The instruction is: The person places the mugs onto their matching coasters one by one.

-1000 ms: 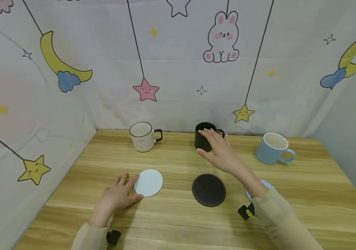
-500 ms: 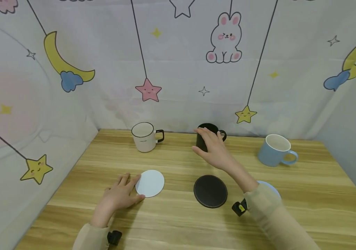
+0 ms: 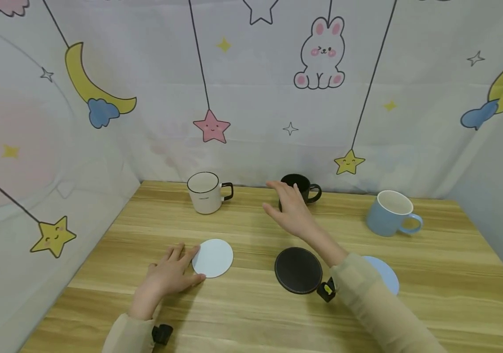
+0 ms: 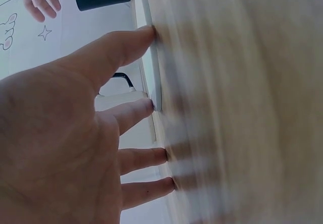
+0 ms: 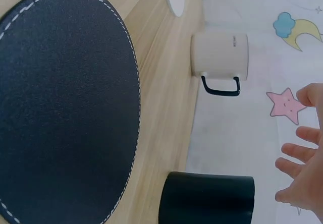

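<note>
My left hand (image 3: 169,274) rests at the left edge of a white round coaster (image 3: 213,258); its fingers are spread. In the left wrist view, the thumb and one fingertip touch the coaster's rim, while other fingertips rest on the wood. My right hand (image 3: 291,208) hovers with spread fingers, holding nothing. From the head it overlaps a black mug (image 3: 305,189), but the right wrist view shows a gap between them. Below that hand lies a black stitched coaster (image 3: 298,270). A white mug (image 3: 205,197) with a black handle stands behind the white coaster.
A light blue mug (image 3: 389,214) stands at the back right of the wooden table (image 3: 242,314). The right sleeve (image 3: 366,289) partly covers a blue coaster (image 3: 387,275). A printed curtain (image 3: 251,88) hangs directly behind the mugs.
My right hand has drifted left across the front of the black mug, uncovering its handle and more of the blue coaster. The left hand stays by the white coaster. The head view shifts slightly.
</note>
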`<state>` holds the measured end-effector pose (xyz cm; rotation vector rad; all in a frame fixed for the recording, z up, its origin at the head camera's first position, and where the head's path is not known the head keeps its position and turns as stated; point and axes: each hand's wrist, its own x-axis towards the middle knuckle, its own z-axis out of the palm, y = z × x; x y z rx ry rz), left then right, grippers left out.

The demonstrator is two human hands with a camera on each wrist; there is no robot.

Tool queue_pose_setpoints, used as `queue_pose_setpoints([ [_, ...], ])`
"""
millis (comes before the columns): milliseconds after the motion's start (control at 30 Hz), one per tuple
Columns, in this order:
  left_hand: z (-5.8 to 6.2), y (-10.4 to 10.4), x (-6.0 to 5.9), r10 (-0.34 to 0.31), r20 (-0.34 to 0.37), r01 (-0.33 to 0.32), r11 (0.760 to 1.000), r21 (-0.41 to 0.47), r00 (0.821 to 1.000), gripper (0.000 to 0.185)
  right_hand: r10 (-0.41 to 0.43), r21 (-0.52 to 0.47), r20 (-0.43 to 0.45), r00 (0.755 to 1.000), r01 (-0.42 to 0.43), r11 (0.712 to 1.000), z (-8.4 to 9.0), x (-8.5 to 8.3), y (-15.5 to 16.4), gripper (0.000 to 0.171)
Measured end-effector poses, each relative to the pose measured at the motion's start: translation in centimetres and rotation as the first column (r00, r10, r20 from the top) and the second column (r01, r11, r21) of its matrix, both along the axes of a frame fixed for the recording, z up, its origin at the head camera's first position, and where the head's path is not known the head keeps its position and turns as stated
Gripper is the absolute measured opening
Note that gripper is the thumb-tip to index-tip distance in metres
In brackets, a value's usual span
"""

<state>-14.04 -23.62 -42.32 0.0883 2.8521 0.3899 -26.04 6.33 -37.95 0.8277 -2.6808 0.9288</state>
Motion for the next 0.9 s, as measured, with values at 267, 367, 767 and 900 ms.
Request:
queue_pose_setpoints([
  [267, 0.2, 0.0, 0.1, 0.007, 0.005, -0.007, 1.0, 0.006, 1.0, 0.081, -0.004, -0.033, -0.011, 1.0, 0.004, 0.999, -0.4, -0.9, -1.2, 0.053],
  [367, 0.2, 0.0, 0.1, 0.007, 0.008, -0.007, 1.0, 0.007, 1.0, 0.081, -0.006, -0.02, -0.024, 1.0, 0.005, 1.0, -0.6, -1.3, -1.6, 0.052],
  [767, 0.0, 0.1, 0.1, 0.008, 0.006, -0.008, 1.0, -0.001, 1.0, 0.081, -0.023, 0.006, -0.022, 0.999, 0.023, 1.0, -1.3, -2.3, -2.8, 0.051],
  [900, 0.2, 0.1, 0.2, 0.009, 0.006, -0.009, 1.0, 0.002, 1.0, 0.081, -0.026, -0.015, 0.019, 0.999, 0.026, 1.0, -1.5, -2.5, -3.5, 0.052],
])
